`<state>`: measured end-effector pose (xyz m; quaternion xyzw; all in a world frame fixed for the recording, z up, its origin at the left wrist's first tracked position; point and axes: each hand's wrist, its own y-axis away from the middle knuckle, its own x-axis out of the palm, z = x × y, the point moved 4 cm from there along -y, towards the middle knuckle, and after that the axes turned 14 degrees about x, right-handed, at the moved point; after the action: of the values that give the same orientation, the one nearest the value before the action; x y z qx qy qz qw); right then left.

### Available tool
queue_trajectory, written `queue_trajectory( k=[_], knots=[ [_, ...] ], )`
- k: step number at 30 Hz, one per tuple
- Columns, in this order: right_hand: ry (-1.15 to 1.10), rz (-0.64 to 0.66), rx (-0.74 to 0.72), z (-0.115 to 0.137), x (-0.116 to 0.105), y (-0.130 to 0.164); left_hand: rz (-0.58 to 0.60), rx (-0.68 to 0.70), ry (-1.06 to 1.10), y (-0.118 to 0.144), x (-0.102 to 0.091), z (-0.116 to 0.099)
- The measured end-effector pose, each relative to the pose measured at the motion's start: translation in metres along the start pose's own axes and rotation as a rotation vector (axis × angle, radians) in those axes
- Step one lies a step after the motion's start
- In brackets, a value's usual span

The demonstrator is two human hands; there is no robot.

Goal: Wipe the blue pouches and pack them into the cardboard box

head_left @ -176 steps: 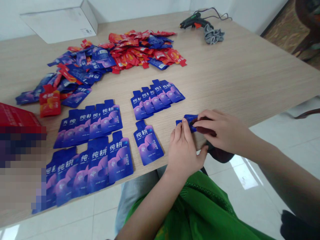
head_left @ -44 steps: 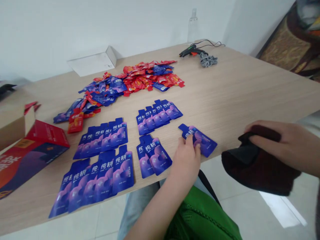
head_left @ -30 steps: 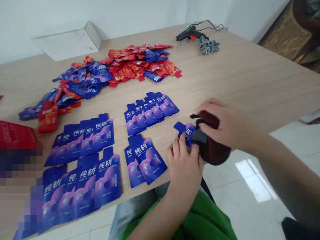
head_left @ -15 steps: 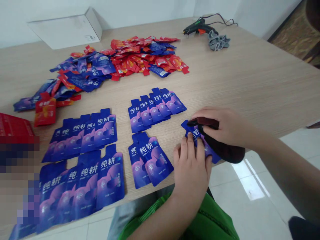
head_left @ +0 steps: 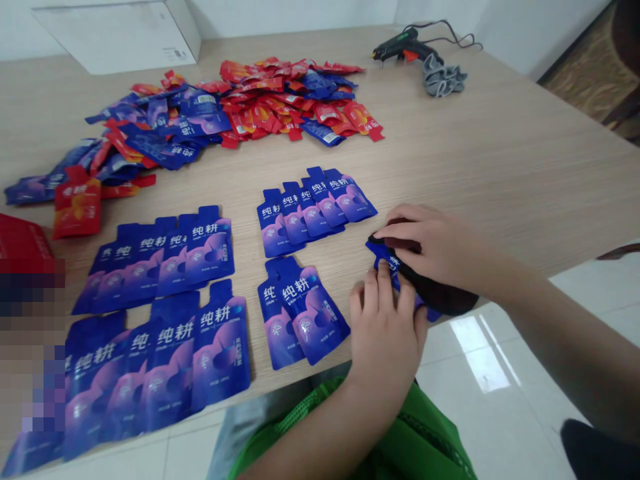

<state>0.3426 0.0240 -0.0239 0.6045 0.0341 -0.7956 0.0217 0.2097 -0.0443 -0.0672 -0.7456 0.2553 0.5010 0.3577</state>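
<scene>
My left hand [head_left: 387,333] lies palm down near the table edge, fingers stretched over a blue and purple pouch [head_left: 394,263] and holding it against the tabletop. My right hand [head_left: 433,250] is closed over a dark, smooth, rounded object [head_left: 443,292], narrow at the far end and wide near the table edge. Its exact kind I cannot make out. This object lies across the pouch and covers most of it. Two overlapping blue pouches [head_left: 316,313] rest just left of my left hand. Beyond them is a fanned row of several blue pouches [head_left: 350,197].
More blue pouches [head_left: 220,347] lie in overlapping rows at the left. A loose heap of red and blue pouches [head_left: 260,110] spreads across the back. Behind stand a white box [head_left: 115,37], a black glue gun [head_left: 400,45] with its cord, and a grey scrunched cloth [head_left: 444,79].
My view has shifted slightly. The dark object lies flatter over the pouch, and my right hand has rolled forward over it. My left hand stays on the pouch.
</scene>
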Motion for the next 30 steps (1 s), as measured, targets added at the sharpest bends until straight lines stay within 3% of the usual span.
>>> queue_trajectory(
  k=[3, 7, 10, 15, 19, 24, 26, 30],
  knots=[
    [-0.025, 0.077, -0.066, 0.007, 0.006, -0.003, 0.003, -0.011, 0.012, 0.0, 0.0, 0.0],
    [-0.03, 0.156, 0.033, -0.015, 0.001, 0.001, -0.001, -0.018, 0.011, -0.001, 0.0, 0.0],
    [-0.001, 0.135, 0.097, -0.031, -0.009, 0.011, -0.008, -0.022, -0.008, -0.001, 0.0, -0.001],
    [-0.059, 0.073, 0.066, -0.024, -0.005, 0.026, -0.004, -0.032, -0.002, -0.001, 0.002, 0.0],
    [-0.073, 0.088, 0.112, -0.026, 0.002, 0.049, -0.002, -0.034, -0.001, -0.002, 0.002, 0.0],
    [-0.084, 0.174, 0.154, -0.042, -0.015, 0.082, 0.005, -0.03, -0.006, -0.002, 0.001, 0.0],
    [-0.068, 0.189, 0.153, -0.041, -0.022, 0.08, 0.003, -0.025, -0.007, -0.002, 0.001, 0.0],
    [-0.052, 0.081, 0.196, -0.03, -0.023, 0.052, 0.004, -0.027, 0.04, -0.001, -0.001, 0.0]
  ],
)
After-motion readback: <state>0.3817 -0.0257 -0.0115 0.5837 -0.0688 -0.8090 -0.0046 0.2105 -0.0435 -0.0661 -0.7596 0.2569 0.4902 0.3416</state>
